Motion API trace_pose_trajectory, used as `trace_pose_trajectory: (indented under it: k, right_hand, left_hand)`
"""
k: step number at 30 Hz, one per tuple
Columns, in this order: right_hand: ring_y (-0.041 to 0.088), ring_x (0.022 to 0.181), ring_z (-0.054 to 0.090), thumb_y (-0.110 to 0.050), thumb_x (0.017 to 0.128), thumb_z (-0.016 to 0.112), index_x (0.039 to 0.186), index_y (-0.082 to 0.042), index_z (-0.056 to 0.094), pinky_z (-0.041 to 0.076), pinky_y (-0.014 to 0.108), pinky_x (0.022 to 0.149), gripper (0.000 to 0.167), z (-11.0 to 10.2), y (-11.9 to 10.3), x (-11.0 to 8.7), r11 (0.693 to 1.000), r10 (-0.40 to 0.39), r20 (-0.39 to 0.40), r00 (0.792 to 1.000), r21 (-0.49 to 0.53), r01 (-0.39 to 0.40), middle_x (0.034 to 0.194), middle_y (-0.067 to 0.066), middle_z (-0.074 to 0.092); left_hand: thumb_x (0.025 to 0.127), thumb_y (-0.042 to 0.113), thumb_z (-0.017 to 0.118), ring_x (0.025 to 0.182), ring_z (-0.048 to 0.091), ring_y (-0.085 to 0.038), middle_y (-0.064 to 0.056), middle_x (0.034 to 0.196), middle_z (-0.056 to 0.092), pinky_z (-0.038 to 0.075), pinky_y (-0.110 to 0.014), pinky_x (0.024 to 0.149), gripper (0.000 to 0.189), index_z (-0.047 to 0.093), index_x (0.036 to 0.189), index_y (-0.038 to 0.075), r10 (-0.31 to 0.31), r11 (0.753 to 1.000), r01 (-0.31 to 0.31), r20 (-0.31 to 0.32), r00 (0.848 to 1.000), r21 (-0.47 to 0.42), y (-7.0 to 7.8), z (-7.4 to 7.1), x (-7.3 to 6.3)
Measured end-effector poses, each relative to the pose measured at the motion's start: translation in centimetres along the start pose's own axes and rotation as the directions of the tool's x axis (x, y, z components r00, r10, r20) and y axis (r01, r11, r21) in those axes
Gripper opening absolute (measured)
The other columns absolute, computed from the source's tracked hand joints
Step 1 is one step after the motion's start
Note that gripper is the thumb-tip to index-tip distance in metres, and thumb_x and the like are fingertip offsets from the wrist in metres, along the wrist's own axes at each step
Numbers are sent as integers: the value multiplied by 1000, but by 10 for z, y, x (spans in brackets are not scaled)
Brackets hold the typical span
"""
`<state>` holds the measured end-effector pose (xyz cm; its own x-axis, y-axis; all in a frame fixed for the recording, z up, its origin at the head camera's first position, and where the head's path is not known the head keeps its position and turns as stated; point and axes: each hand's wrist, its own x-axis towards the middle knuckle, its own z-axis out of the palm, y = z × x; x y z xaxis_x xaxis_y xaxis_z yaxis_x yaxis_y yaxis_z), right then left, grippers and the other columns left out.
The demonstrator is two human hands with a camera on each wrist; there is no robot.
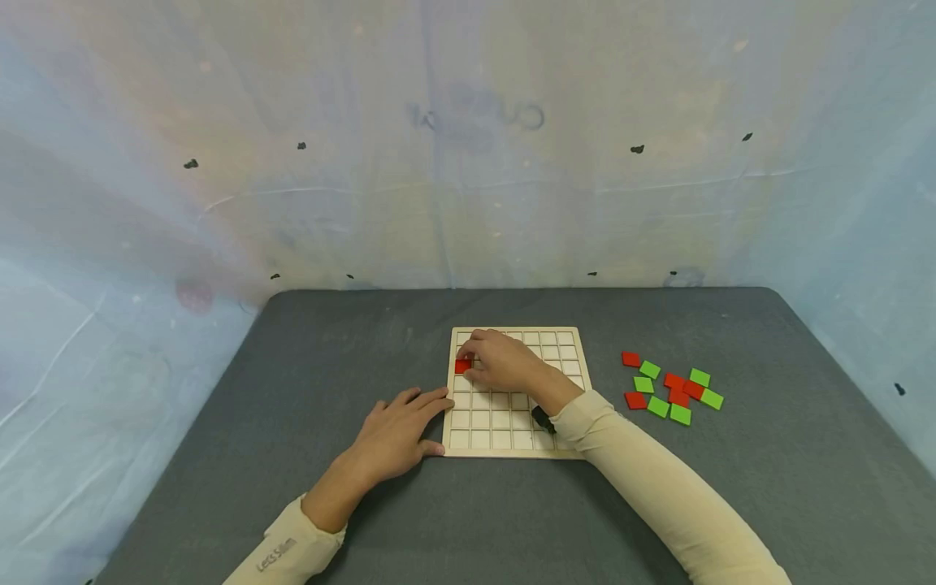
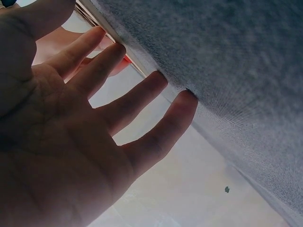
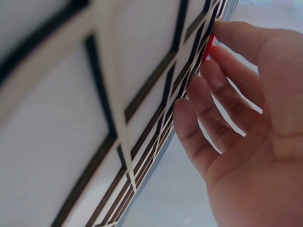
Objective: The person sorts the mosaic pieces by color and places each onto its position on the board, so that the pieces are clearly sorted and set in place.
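A pale wooden grid board with square cells lies on the grey table. Over its left column my right hand pinches a red square tile between thumb and forefinger. In the right wrist view the red tile shows between those fingertips, against the grid; whether it lies fully flat in its cell I cannot tell. My left hand has its fingers spread and rests at the board's left edge, thumb near the lower left corner. The left wrist view shows its palm and extended fingers.
Several loose tiles lie right of the board, among them a red tile and a green tile. The right forearm crosses the board's lower right corner. A pale sheet hangs behind the table.
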<state>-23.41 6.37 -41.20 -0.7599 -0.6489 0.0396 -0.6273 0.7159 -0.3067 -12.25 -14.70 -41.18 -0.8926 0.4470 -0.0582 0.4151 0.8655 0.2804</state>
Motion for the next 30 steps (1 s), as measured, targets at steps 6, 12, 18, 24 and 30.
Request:
trace_pose_trajectory:
  k: [6,12,18,24,30]
  right_hand:
    - [16,98,62,-31,95,70,123,-17,69,53,34,86,32,0,0,0,1000,9,9,1000,6,-9,116,2,64]
    - [15,98,62,-33,94,70,126,-18,67,53,34,86,35,-2,2,-2,999,35,15,999,24,-35,121,1,63]
    - [15,97,63,-31,95,67,126,-18,68,54,36,85,33,-10,3,-13,997,55,2,999,50,-55,122,0,63]
    - [16,99,64,-32,95,68,124,-18,69,54,36,84,33,-19,11,-41,999,36,-36,999,37,-35,122,0,63]
    - [17,99,65,-32,94,69,125,-16,69,54,36,80,35,-30,33,-85,998,57,-71,996,39,-55,120,1,64]
  left_hand:
    - [84,38,77,143,41,-37,3,156,45,37,-70,102,66,54,143,23,-2,1000,2,1,1000,0,1,-1,-1]
    - [84,39,76,143,40,-37,4,157,44,36,-70,103,66,54,144,24,0,1000,0,6,1000,13,0,-2,0]
    - [85,39,75,144,40,-36,5,158,42,36,-69,105,66,52,145,25,-8,1000,7,19,1000,20,1,-3,1]
    - [86,39,75,145,39,-36,5,158,41,35,-69,105,66,52,146,25,-15,1000,14,24,1000,13,2,-2,1]
    - [87,37,75,146,37,-36,5,159,40,33,-69,106,65,51,147,25,-17,1000,17,31,999,5,2,-2,0]
